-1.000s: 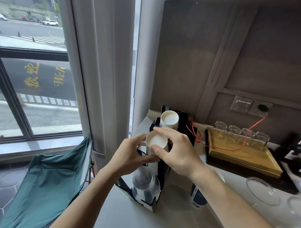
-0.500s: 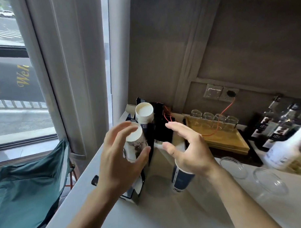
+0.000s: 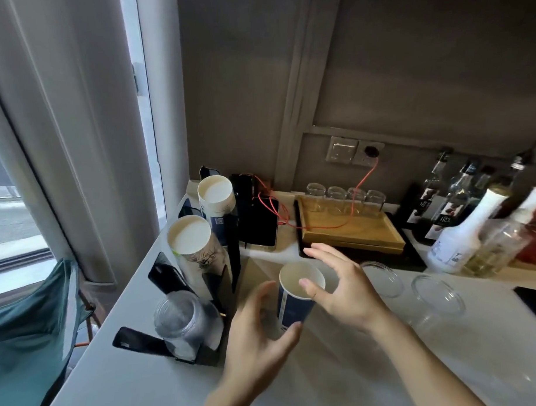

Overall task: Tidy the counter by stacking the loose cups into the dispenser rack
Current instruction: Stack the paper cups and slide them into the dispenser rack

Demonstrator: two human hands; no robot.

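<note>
Smooth white counter [image 3: 330, 384]; both hands, fingers spread, flank tapered blue paper cup [image 3: 295, 298].

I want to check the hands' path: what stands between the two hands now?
In the head view, only the blue paper cup stands between the left hand and the right hand.

blue paper cup [image 3: 295, 298] upright on counter, right of black dispenser rack [image 3: 233, 256] holding tilted cup stacks [image 3: 195, 246].

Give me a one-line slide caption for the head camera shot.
Both hands, left hand and right hand, close around a blue paper cup beside the dispenser rack.
</note>
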